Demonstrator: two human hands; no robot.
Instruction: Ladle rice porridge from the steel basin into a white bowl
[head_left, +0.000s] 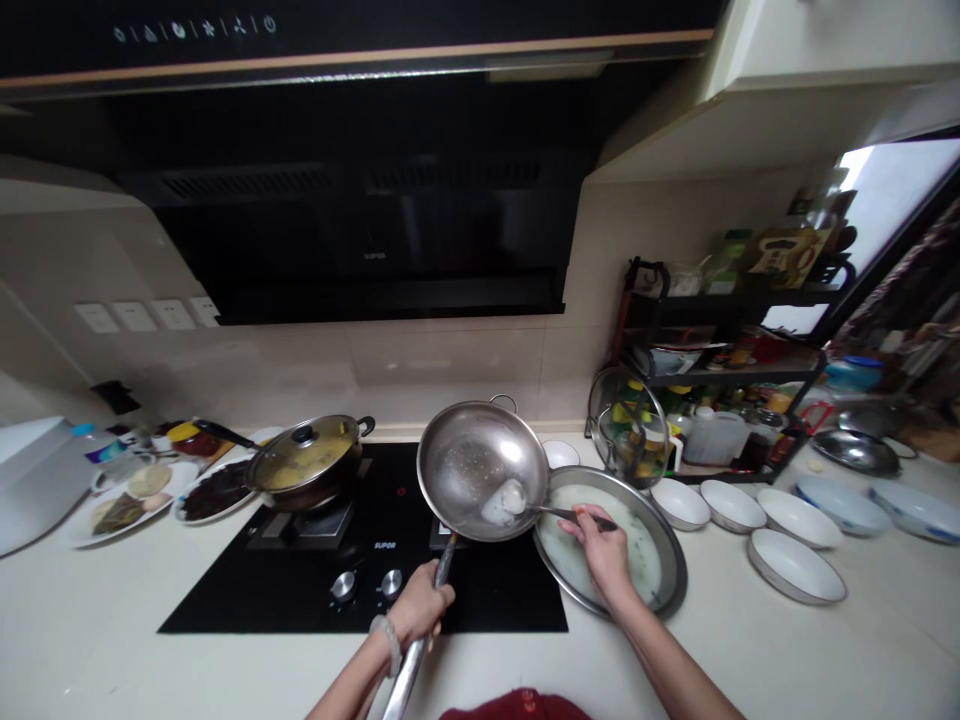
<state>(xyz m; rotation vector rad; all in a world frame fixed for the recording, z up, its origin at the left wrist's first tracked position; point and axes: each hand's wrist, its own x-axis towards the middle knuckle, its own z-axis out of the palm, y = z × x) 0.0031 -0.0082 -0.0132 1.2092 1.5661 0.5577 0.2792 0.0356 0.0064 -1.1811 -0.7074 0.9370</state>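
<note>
My left hand (421, 603) is closed round the long metal handle of a steel wok (480, 462), which is tilted up on its side above the black stove (300, 580). My right hand (600, 548) grips a ladle (517, 500) whose bowl rests against the lower inside of the wok, with some pale liquid there. Right beside the wok, under my right hand, sits a wide steel basin (667, 530) holding pale soup.
A lidded pot (306, 462) stands on the left burner. Plates of food (135, 495) lie at the left. Several empty white bowls (795, 565) line the counter at the right, before a glass lid (626, 425) and a black rack of jars (720, 370).
</note>
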